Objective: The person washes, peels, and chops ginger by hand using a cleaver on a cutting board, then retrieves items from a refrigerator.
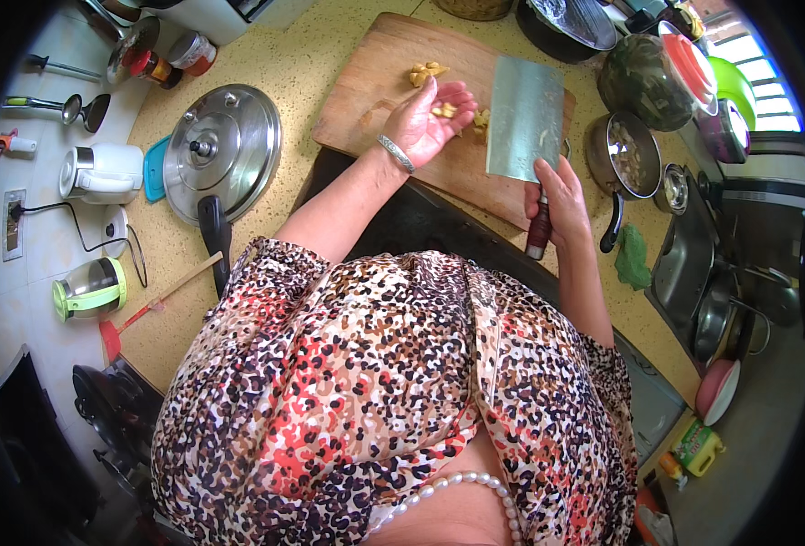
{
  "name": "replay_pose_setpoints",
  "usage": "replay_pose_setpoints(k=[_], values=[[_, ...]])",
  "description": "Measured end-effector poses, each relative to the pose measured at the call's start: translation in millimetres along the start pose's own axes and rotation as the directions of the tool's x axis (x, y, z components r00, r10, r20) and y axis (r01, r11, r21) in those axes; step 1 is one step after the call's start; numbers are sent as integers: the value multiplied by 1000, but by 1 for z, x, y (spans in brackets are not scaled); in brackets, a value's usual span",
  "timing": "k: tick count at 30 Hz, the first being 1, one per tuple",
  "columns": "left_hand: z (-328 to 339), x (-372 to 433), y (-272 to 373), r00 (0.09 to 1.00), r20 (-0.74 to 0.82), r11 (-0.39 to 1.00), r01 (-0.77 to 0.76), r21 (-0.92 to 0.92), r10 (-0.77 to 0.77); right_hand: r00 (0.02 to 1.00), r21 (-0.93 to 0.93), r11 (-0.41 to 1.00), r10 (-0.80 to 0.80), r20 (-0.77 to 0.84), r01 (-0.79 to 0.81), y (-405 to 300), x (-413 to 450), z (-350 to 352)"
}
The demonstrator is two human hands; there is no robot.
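Observation:
My left hand [419, 126] is palm up over the wooden cutting board [368, 95]. Pale yellow pieces, which look like ginger [444, 110], lie in its slightly curled fingers. A knobbly ginger root [425, 72] rests on the board just beyond that hand. More yellow pieces [481, 121] sit on the wood, partly behind the blade. My right hand [563, 201] grips the dark red handle of a broad cleaver [525, 116]. Its wide blade stands over the board's right part, pointing away from me; I cannot tell whether it touches the wood.
Left of the board are a steel lid [221, 153], a white kettle [105, 174] and a red spatula [156, 304]. At right stand a saucepan [624, 157] with food in it, a green cloth [633, 258] and the sink [682, 263]. A black pan [566, 31] sits behind.

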State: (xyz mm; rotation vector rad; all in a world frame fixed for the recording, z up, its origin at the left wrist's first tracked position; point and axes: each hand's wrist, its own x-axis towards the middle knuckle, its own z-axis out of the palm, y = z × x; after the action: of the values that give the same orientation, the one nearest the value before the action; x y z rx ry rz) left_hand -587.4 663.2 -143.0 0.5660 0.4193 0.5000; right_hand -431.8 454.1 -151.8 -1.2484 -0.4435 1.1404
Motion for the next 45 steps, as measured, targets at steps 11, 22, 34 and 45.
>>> replay_pose_setpoints(k=[11, 22, 34, 45], values=[[-17, -7, -6, 711, 488, -333, -361, 871, 506, 995, -164, 981, 97, -33, -101, 15, -26, -1], [4, 20, -17, 721, 509, -533, -227, 815, 471, 990, -137, 984, 124, 63, -115, -4, -17, 57], [60, 50, -8, 522, 402, -157, -450, 879, 752, 975, -465, 860, -155, 160, 213, -65, -21, 73], [46, 14, 130, 804, -373, 719, -587, -371, 464, 871, -781, 506, -482, 97, 367, -97, -44, 132]])
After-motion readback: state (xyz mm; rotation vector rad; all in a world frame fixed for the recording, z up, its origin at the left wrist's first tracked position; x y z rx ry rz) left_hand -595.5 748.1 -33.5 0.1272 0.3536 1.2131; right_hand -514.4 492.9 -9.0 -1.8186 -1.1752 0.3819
